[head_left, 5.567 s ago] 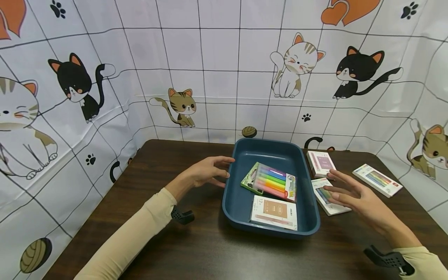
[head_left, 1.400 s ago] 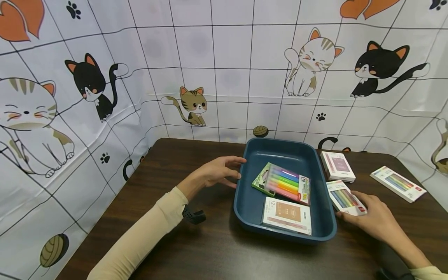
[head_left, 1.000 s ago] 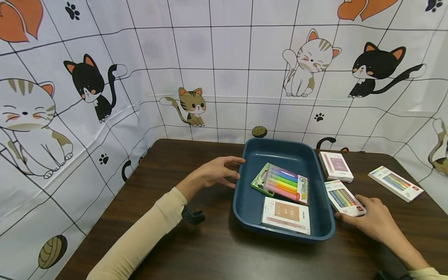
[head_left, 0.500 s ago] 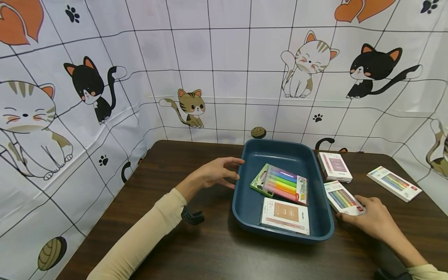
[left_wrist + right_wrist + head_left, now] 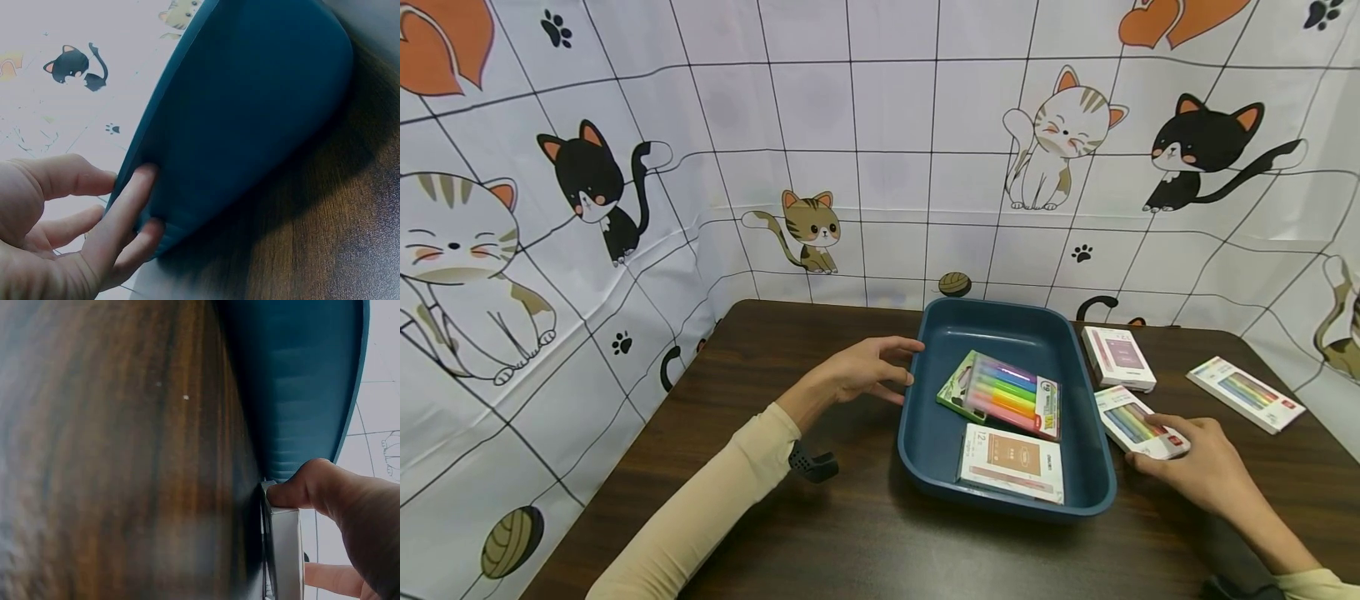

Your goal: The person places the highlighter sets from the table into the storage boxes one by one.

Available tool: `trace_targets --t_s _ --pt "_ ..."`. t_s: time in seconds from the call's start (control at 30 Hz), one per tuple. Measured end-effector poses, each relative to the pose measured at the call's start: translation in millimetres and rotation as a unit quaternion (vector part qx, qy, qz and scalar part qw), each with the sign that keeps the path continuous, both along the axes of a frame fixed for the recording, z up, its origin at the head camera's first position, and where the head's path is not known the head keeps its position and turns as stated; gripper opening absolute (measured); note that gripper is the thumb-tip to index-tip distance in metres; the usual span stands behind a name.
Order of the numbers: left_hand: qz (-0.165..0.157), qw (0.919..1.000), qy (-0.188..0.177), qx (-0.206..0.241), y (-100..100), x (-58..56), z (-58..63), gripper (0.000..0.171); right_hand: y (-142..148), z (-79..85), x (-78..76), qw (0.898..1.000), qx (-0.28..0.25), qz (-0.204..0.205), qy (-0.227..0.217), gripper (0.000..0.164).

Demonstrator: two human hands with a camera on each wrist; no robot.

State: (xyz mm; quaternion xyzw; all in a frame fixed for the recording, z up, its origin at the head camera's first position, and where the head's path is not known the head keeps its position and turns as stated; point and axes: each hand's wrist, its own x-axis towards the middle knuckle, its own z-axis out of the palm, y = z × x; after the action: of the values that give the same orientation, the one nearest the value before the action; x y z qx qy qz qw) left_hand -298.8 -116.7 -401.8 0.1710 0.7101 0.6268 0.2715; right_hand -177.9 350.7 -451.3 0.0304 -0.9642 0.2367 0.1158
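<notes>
My left hand (image 5: 861, 371) touches the left rim of the blue plastic bin (image 5: 1063, 350) with loosely extended fingers; in the left wrist view its fingertips (image 5: 147, 175) rest against the bin's outer wall. To the right of the bin, my right hand (image 5: 1198, 462) grips the near end of a white box of coloured pens (image 5: 1123, 417). The right wrist view shows the thumb (image 5: 290, 492) on the box's edge (image 5: 287, 550), close to the tabletop; the other fingers are partly hidden behind it. Inside the bin lie a clear pack of rainbow pens (image 5: 1007, 392), a green pack (image 5: 955, 387) and a white-and-tan box (image 5: 1011, 458).
Beyond the gripped box lies a white-and-pink box (image 5: 1120, 358). Another white box of coloured pens (image 5: 1243, 392) is near the right edge of the dark wooden table (image 5: 820, 542). A cat-patterned sheet (image 5: 880, 125) hangs behind the table.
My right hand has come down from above the box and now grips it. In the last half second its fingers reached further over the box, which shifted slightly. My left hand stays at the rim.
</notes>
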Motion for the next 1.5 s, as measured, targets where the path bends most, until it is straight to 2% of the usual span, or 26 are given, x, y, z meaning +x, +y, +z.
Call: trace_targets --t_s 0.47,0.67,1.13,1.5 --pt "0.003 1.0000 0.001 -0.003 -0.5 -0.1 -0.5 0.064 2.1 -2.3 0.3 0.999 -0.031 -0.014 0.033 0.066" --pt "-0.001 1.0000 0.001 -0.002 -0.2 -0.1 1.2 0.062 0.2 -0.3 1.1 0.997 -0.039 -0.019 0.062 0.064" --pt "0.000 1.0000 0.002 -0.006 -0.8 -0.6 0.6 0.064 -3.5 11.5 6.9 0.988 -0.075 -0.035 0.129 0.064" --pt "-0.005 1.0000 0.004 -0.003 -1.1 -1.2 0.2 0.063 -4.1 24.4 9.2 0.986 -0.074 -0.051 0.141 0.070"
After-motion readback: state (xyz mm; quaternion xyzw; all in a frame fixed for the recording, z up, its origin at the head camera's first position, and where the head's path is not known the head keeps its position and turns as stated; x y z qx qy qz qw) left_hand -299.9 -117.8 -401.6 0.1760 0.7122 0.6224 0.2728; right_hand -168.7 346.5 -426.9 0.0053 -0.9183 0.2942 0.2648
